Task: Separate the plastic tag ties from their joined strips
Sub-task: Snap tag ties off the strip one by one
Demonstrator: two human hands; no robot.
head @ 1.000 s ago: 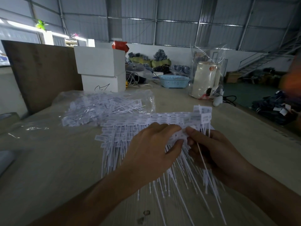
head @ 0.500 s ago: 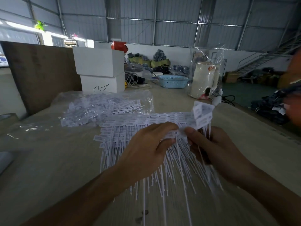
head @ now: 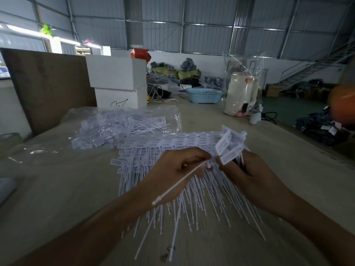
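Joined strips of white plastic tag ties [head: 163, 150] lie fanned on the table in front of me, label heads far, thin tails toward me. My left hand [head: 178, 169] pinches a single tie [head: 180, 181] near its head, and its tail slants down over my wrist. My right hand [head: 247, 173] grips a small bunch of ties [head: 228, 146], their label heads standing up above my fingers. The two hands nearly touch above the fanned strips.
A clear plastic bag of more tag ties [head: 123, 127] lies behind the strips. Two stacked white boxes [head: 119, 81], a brown board [head: 50, 87], a blue basket [head: 203, 95] and a bagged cream canister [head: 242, 93] stand at the back. The table's right edge [head: 315, 148] runs diagonally.
My left hand has turned and pulled one tie free of the strip, its tail now swung out over my wrist. My right hand has lifted its bunch slightly.
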